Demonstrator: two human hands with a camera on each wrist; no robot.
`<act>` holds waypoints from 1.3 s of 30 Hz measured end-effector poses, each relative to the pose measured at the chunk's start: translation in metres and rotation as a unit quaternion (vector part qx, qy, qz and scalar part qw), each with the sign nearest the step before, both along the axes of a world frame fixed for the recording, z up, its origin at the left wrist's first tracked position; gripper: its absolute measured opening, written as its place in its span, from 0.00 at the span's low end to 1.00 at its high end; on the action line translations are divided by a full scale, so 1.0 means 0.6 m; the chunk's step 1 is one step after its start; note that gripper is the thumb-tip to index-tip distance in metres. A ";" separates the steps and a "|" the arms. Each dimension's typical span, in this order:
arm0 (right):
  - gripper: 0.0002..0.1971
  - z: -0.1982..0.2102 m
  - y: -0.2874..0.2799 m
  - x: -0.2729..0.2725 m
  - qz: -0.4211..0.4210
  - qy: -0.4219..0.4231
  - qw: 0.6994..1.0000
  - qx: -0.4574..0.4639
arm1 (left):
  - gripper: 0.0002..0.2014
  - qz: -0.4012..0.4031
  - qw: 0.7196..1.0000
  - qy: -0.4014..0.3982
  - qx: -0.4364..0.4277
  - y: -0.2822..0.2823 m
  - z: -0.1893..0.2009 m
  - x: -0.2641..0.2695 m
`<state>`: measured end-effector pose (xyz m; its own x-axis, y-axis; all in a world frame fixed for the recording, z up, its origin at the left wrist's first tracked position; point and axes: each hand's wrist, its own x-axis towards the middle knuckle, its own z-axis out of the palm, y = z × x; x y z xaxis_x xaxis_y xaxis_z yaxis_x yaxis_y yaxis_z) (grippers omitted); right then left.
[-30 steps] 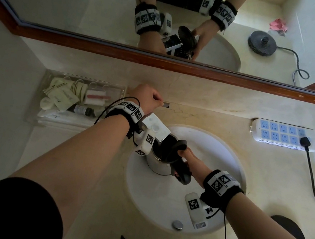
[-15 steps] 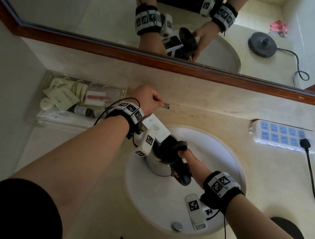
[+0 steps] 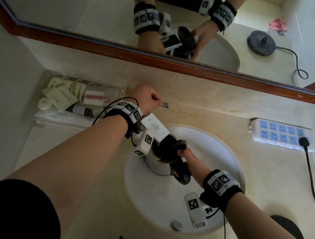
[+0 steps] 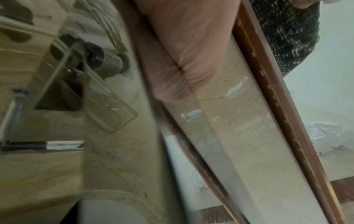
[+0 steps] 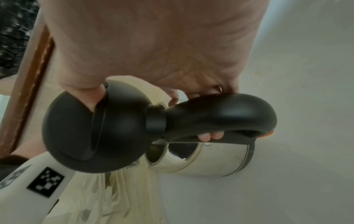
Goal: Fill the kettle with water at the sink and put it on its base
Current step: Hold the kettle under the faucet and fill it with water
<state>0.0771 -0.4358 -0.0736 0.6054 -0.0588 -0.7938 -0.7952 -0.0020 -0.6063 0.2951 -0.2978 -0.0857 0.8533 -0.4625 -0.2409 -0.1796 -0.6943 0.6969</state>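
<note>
Kettle [image 3: 160,160] held in sink [image 3: 232,170] under tap spout [image 3: 154,126], lid open. Handle wrapped by right hand [image 3: 191,161]. Tap lever [image 3: 164,104] pinched by left hand [image 3: 145,99]. Water flow not discernible. Base [image 3: 287,228] well apart, at right on counter. Risks: overfill if lever not closed in time; splash toward power strip [image 3: 280,134]; wet underside seated on base.

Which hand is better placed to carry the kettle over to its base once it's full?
Right. The right hand already grips the kettle by its handle, and the base lies on that side; the left hand holds the faucet lever.
</note>
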 end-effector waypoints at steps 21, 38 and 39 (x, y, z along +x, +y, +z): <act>0.20 0.004 -0.001 0.000 -0.009 0.001 1.000 -0.003 | 0.04 0.000 1.000 0.005 0.004 -0.001 0.003 -0.003; 0.19 0.000 -0.001 0.002 -0.010 -0.001 1.000 0.001 | 0.04 -0.002 1.000 0.001 0.006 0.001 0.008 -0.004; 0.19 0.001 -0.001 0.002 -0.010 -0.001 1.000 0.001 | 0.04 -0.001 1.000 0.002 0.005 0.001 0.007 -0.003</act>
<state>0.0780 -0.4366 -0.0732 0.6060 -0.0698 -0.7924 -0.7935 0.0157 -0.6083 0.2930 -0.2974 -0.0812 0.8515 -0.4612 -0.2496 -0.1773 -0.7011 0.6907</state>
